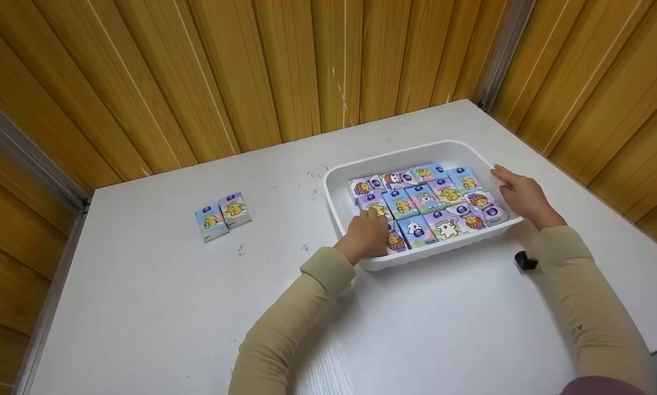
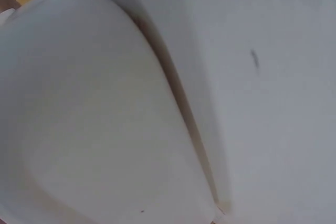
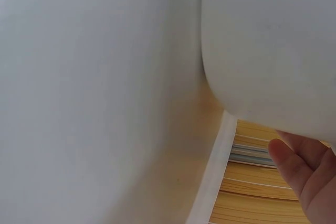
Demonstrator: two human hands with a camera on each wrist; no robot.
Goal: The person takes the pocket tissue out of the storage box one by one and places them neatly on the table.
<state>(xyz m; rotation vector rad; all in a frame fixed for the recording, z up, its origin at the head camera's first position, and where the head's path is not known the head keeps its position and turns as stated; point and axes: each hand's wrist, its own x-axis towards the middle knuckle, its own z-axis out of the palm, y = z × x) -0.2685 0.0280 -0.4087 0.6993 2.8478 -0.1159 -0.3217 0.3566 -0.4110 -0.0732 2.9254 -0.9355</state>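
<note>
Looked pretty far along to me. The white tray sat right of centre on the white table, with little printed packs covering most of its floor, faces up and roughly in rows. Some white showed along the tray's left side, but I couldn't tell if that was bare floor or just the sloping wall.

Outside it there were only two packs I could see — a blue pack and a purple pack, lying together on the left half of the table, well apart from the tray. So most of it was done, I'd say, with maybe those two left plus some tidying of the rows.

The left hand was over the near left corner, fingers bent down onto the packs. Couldn't tell if it had hold of one; the left wrist view was basically all tray wall and table. The right hand was against the tray's right side, fingers fairly straight and not wrapped around anything — just touching, as far as I could judge. A small black object lay near the right sleeve.
</note>
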